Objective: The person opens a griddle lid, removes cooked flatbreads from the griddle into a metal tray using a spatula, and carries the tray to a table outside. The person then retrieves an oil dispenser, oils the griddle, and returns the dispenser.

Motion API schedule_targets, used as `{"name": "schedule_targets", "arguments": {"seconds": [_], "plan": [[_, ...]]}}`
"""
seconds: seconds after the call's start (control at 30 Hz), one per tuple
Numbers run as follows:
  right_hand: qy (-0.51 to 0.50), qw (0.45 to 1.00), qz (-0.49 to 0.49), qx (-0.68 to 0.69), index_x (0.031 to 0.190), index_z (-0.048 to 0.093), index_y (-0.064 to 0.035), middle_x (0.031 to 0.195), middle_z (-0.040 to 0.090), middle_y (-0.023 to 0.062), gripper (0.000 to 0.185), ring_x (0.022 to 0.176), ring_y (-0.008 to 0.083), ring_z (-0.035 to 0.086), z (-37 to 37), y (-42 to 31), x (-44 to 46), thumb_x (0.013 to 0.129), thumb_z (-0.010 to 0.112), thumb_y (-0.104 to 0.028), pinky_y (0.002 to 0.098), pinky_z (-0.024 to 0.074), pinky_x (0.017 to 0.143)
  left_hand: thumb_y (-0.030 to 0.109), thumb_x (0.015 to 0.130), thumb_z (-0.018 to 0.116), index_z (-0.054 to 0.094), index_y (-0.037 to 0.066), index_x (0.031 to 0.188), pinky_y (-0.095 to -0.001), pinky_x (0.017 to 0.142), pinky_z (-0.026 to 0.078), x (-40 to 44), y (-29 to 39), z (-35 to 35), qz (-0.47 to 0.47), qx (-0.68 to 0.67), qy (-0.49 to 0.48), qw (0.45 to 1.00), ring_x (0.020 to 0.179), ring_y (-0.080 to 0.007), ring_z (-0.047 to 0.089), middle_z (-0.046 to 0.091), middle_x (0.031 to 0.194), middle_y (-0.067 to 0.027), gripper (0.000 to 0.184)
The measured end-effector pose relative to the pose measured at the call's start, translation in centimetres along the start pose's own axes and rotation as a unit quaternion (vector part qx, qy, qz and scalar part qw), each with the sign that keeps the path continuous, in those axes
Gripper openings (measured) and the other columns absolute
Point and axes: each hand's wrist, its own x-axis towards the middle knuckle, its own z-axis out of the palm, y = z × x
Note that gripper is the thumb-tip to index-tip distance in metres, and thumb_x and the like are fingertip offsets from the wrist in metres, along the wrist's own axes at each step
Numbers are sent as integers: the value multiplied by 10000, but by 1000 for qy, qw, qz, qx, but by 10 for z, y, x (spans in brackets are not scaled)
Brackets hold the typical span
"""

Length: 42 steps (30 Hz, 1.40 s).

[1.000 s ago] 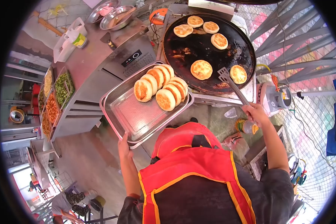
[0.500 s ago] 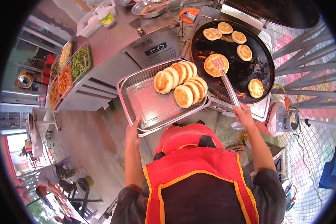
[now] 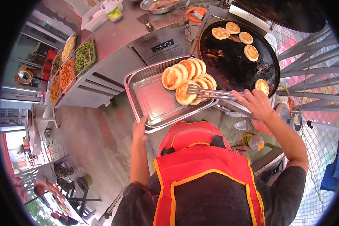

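Note:
My left hand [image 3: 140,130] is closed on the near left rim of a metal tray [image 3: 147,97], which tilts slightly. Browned round flatbreads [image 3: 171,78] lean against each other in two rows at the tray's right side. Metal tongs [image 3: 224,94] with a slotted spatula-like jaw are in my right hand [image 3: 255,104], whose fingers wrap the handles. The jaws rest on the front flatbread [image 3: 185,94] of the nearer row; whether they still pinch it is unclear. Right of the tray, a round black griddle [image 3: 226,67] carries several more flatbreads [image 3: 251,53].
A steel counter [image 3: 120,35] runs along the far left, with trays of chopped green vegetables [image 3: 83,58] and orange shreds [image 3: 66,74]. A metal bowl [image 3: 158,5] stands at the back. An oil bottle [image 3: 252,141] is low on my right. A seated person [image 3: 51,179] is at lower left.
My right hand has swung the tongs left from the griddle to the tray. The large flatbread under them has left the griddle, and the tongs now lie over the nearer row.

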Motion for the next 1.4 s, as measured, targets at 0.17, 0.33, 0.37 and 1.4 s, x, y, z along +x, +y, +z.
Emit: {"name": "schedule_targets", "arguments": {"seconds": [0.17, 0.33, 0.37, 1.4], "plan": [[-101, 943, 268, 169, 1312, 420, -130, 845, 528, 72, 658, 716, 235, 518, 0, 12, -63, 692, 640, -136, 355, 427, 672, 128, 821, 593, 551, -57, 1017, -318, 671, 512, 12, -7, -2, -8, -9, 5, 1000, 785, -211, 624, 623, 895, -112, 272], [-49, 311, 600, 735, 991, 550, -59, 629, 475, 30, 269, 469, 99, 416, 49, -21, -132, 840, 592, -278, 227, 294, 372, 151, 825, 599, 551, -46, 1019, -331, 718, 501, 25, -14, -6, -4, 3, 17, 1000, 825, -208, 608, 611, 923, -108, 281], [0, 174, 604, 778, 958, 544, -62, 637, 484, 35, 252, 454, 98, 400, 52, -29, -133, 851, 575, -288, 216, 272, 364, 154, 826, 599, 551, -43, 1022, -332, 726, 498, 25, -14, -3, -2, 2, 12, 1000, 832, -207, 605, 610, 927, -107, 282], [-61, 289, 600, 744, 910, 590, -47, 598, 512, 1, 283, 448, 49, 422, 75, 21, -152, 842, 592, -322, 177, 259, 332, 140, 829, 593, 531, -27, 1068, -329, 760, 470, 22, -14, -7, -10, -17, 12, 1000, 872, -188, 571, 587, 951, -88, 298]]}}
